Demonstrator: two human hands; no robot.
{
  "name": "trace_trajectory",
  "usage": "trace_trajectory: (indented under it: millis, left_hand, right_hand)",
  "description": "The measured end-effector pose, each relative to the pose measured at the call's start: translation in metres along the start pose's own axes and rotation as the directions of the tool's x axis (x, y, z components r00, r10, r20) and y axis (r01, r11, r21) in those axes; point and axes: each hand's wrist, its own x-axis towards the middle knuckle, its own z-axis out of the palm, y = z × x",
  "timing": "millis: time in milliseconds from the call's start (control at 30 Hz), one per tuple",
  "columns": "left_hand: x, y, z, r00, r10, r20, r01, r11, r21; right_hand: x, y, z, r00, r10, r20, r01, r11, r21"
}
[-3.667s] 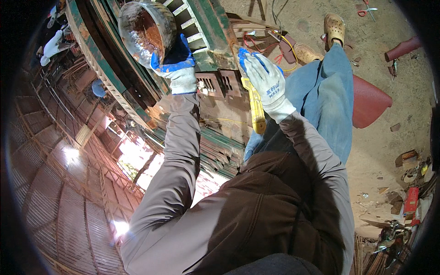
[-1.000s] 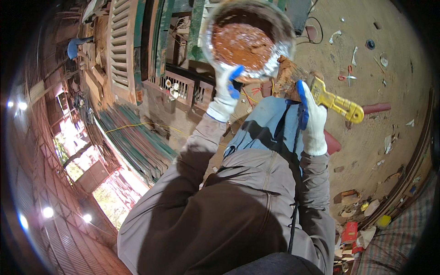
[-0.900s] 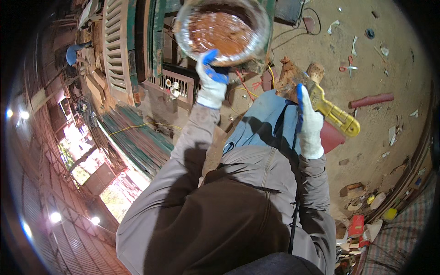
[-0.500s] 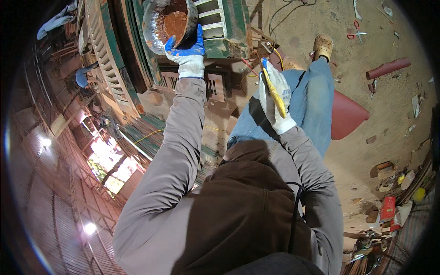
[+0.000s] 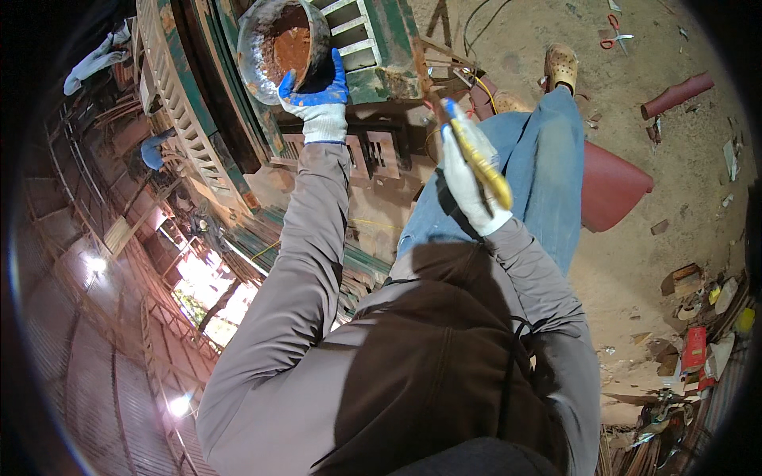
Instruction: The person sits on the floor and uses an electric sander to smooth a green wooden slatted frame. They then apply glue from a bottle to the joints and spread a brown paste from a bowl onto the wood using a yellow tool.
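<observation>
In a white glove with blue fingers, my left hand point(image 5: 317, 99) grips the near side of a round, translucent tub point(image 5: 252, 49). The tub is tilted toward me, and a reddish-brown paste point(image 5: 291, 47) lies inside it. My right hand point(image 5: 464, 178), gloved in white, is closed around a slim tool with a yellow handle point(image 5: 482, 163), held above my thigh. The tool's far end looks brownish; motion blur and the viewing angle hide its kind. Beyond the tub lies a green, louvred shutter point(image 5: 394, 59) with pale slats.
Red-handled scissors point(image 5: 609, 43), a dark red roll point(image 5: 677, 96) and a red sheet point(image 5: 611, 190) lie on the floor to the right. A dark cable point(image 5: 470, 28) runs at the top. Scraps and a red box point(image 5: 694, 349) sit lower right. Another person point(image 5: 154, 149) is far left.
The view has shifted slightly. The yellow-handled tool has turned a little in my right hand and is now blurred. My left hand keeps its hold on the tub.
</observation>
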Motion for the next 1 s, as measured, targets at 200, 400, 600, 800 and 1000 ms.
trace_trajectory:
  millis: [200,400,600,800,1000]
  left_hand:
    - [0.002,0.006,-0.006,0.995,-0.102,0.020,0.104,0.989,-0.110]
    - [0.004,0.004,-0.006,0.993,-0.119,-0.016,0.116,0.983,-0.144]
    - [0.007,0.000,-0.011,0.999,-0.035,-0.032,0.033,0.998,-0.058]
    - [0.001,-0.001,-0.004,0.999,-0.040,-0.017,0.038,0.997,-0.070]
    - [-0.004,0.003,-0.002,0.996,-0.073,0.042,0.074,0.996,-0.041]
  right_hand:
    - [0.002,0.007,-0.009,0.666,0.166,0.727,0.724,-0.380,-0.576]
    - [-0.008,0.049,0.008,0.800,0.039,0.599,0.597,-0.166,-0.785]
    - [0.008,0.017,0.016,0.990,0.124,0.062,-0.131,0.985,0.114]
    - [0.000,0.030,0.041,0.976,-0.213,0.042,0.212,0.894,-0.395]
    - [0.000,0.000,0.005,0.979,-0.203,0.030,0.205,0.954,-0.218]
